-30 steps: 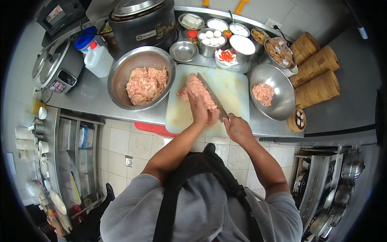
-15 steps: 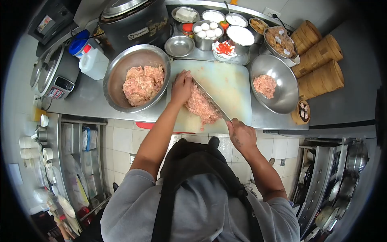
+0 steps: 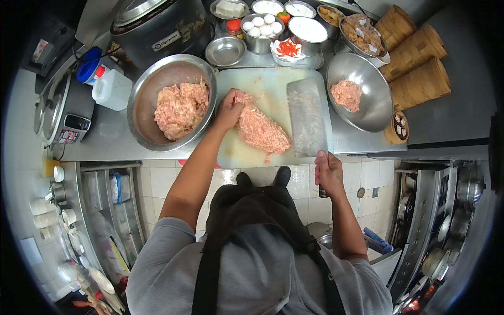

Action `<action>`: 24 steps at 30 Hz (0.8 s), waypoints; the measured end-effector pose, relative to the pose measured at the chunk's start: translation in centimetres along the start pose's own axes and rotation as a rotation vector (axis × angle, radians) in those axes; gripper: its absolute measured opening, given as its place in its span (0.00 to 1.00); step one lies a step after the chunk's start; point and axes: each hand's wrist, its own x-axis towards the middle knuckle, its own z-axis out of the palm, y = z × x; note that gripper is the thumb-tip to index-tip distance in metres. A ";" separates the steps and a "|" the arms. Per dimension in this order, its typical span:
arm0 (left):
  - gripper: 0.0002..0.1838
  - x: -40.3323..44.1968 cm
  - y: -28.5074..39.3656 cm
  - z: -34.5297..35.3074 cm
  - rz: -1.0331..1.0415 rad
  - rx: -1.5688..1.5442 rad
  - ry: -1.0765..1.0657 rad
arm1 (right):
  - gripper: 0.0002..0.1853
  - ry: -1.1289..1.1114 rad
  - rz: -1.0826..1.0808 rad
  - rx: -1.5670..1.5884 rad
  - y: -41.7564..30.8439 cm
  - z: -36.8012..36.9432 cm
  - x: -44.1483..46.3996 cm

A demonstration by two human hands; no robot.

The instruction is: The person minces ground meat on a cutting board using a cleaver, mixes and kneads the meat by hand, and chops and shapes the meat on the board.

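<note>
A heap of pink minced meat [image 3: 261,130] lies lengthwise on the pale cutting board [image 3: 236,153]. My left hand [image 3: 229,110] has its fingers curled round the far left end of the heap, with the fingertips partly buried from sight. In my right hand [image 3: 329,175] is the handle of a cleaver [image 3: 307,118]. The broad blade, smeared with bits of meat, shows its flat side over the right part of the board, apart from the heap. Whether the blade touches the board I cannot tell.
A large steel bowl [image 3: 137,123] of mince stands left of the board; another steel bowl [image 3: 375,102] with a smaller lump stands right. Behind are a pot of eggs [image 3: 260,44], a bowl of red strips [image 3: 287,49] and an empty dish [image 3: 226,51]. Bamboo steamers [image 3: 420,86] stand far right.
The cleaver has moved right, off the meat, and turned from edge-on to flat. My left hand has left the blade's tip and now holds the heap's end. The heap looks more compact.
</note>
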 end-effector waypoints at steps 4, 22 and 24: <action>0.25 0.5 0.1 -0.1 0.164 -0.008 -0.046 | 0.23 -0.003 0.154 0.234 3.6 -0.4 -1.3; 0.56 -6.9 2.2 6.5 0.232 0.238 0.370 | 0.22 -0.385 0.235 0.279 0.8 6.7 2.9; 0.55 -6.1 2.8 8.9 0.191 0.240 0.472 | 0.22 -0.397 0.178 0.135 -0.8 3.8 5.1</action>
